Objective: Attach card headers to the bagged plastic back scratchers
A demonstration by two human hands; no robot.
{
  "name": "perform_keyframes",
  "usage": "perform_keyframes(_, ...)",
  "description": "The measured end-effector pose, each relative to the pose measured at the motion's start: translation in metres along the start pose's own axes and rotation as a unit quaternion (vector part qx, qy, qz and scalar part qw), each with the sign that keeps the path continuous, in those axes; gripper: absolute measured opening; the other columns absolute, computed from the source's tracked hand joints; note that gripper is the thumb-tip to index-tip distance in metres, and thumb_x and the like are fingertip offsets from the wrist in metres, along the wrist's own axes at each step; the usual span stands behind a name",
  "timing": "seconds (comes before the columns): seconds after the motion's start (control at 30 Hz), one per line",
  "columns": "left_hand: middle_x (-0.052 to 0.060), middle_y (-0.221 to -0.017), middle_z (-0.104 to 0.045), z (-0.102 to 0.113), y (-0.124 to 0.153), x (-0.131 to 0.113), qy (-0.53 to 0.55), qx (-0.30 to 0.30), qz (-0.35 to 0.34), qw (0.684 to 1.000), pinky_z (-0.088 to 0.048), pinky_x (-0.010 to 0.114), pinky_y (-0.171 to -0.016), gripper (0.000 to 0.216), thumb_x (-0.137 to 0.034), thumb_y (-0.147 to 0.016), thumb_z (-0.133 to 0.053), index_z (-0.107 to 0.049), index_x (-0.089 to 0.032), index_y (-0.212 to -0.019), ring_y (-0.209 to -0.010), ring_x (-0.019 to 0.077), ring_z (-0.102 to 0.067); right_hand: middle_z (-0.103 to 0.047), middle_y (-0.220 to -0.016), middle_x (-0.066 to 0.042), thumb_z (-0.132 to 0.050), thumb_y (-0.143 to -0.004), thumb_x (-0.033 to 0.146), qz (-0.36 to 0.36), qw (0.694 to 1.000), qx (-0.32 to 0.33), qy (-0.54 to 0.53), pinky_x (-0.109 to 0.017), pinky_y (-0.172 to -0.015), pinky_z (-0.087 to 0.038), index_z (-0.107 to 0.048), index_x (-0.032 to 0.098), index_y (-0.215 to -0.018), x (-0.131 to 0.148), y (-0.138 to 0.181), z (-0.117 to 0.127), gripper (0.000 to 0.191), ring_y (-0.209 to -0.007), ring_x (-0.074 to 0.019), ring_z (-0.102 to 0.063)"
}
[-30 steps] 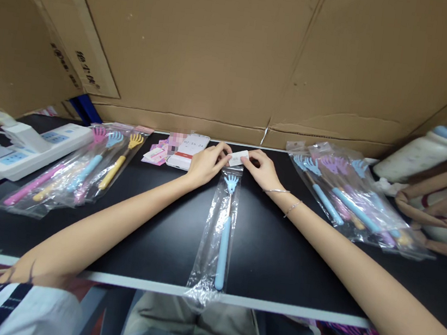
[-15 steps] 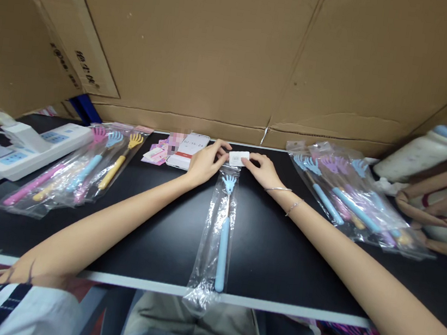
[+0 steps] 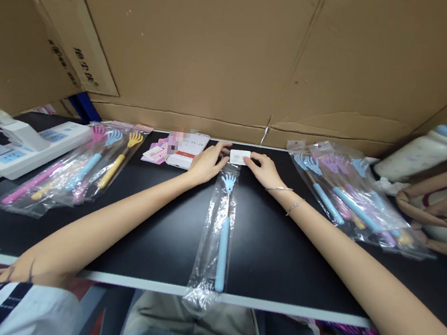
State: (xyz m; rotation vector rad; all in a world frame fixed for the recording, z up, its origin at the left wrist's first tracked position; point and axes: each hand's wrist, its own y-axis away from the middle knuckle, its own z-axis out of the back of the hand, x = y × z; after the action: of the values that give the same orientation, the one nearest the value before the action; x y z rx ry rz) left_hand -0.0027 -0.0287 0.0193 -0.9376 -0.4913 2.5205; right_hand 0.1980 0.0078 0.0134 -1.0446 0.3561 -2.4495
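Note:
A blue back scratcher (image 3: 223, 250) lies in a clear plastic bag in front of me, its claw end pointing away and the bag hanging over the near table edge. At the bag's far end is a small white card (image 3: 239, 157) with faint print. My right hand (image 3: 263, 170) pinches the card's right edge between thumb and fingers. My left hand (image 3: 208, 163) is at the card's left side, thumb and fingers apart, with a small gap to the card. Its fingertips hold nothing that I can see.
Bagged back scratchers lie at left (image 3: 87, 171) and right (image 3: 343, 200). A phone (image 3: 188, 151) rests beside pink cards (image 3: 156, 153). A white power strip (image 3: 32, 148) is far left; a bottle (image 3: 423, 152) and a brown-handled bag (image 3: 441, 202) are at right. Cardboard (image 3: 222, 52) walls the back.
My left thumb and fingers have come off the card's left edge and spread apart. The card has tilted level and shifted very slightly; my right hand still holds it.

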Motion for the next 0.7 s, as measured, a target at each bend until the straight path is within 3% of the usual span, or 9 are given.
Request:
perform_keyframes(0.2,0.005,-0.102,-0.068,0.001,-0.001,0.001,0.023,0.013,0.020,0.999,-0.047,0.035,-0.086,0.036,-0.028,-0.092,-0.041,-0.046,-0.022,-0.127,-0.097,0.0208,-0.063,-0.071,-0.085,-0.005,-0.047,-0.087,0.039,0.022,1.000,0.016,-0.002,-0.032,-0.081,-0.041,-0.069,0.018,-0.079,0.001,0.000,0.001,0.030,-0.084,-0.0209,-0.058)
perform_keyframes(0.5,0.002,-0.084,-0.064,-0.002,-0.005,0.009,0.201,-0.010,0.014,0.979,-0.048,0.026,-0.079,0.029,-0.021,-0.089,-0.045,-0.051,-0.017,-0.118,-0.081,0.0133,-0.063,-0.070,-0.084,-0.006,-0.043,-0.089,0.044,0.050,0.999,0.015,-0.011,-0.032,-0.080,-0.040,-0.068,0.018,-0.077,-0.003,-0.002,-0.001,0.037,-0.083,-0.0211,-0.058)
perform_keyframes(0.7,0.000,-0.078,-0.063,-0.003,-0.006,0.010,0.256,-0.006,0.025,0.966,-0.048,0.026,-0.078,0.029,-0.020,-0.088,-0.046,-0.052,-0.017,-0.116,-0.077,0.0120,-0.063,-0.070,-0.084,-0.006,-0.043,-0.089,0.050,0.059,0.998,-0.001,-0.038,-0.033,-0.080,-0.042,-0.068,0.018,-0.080,0.000,0.000,-0.001,0.041,-0.082,-0.0211,-0.058)
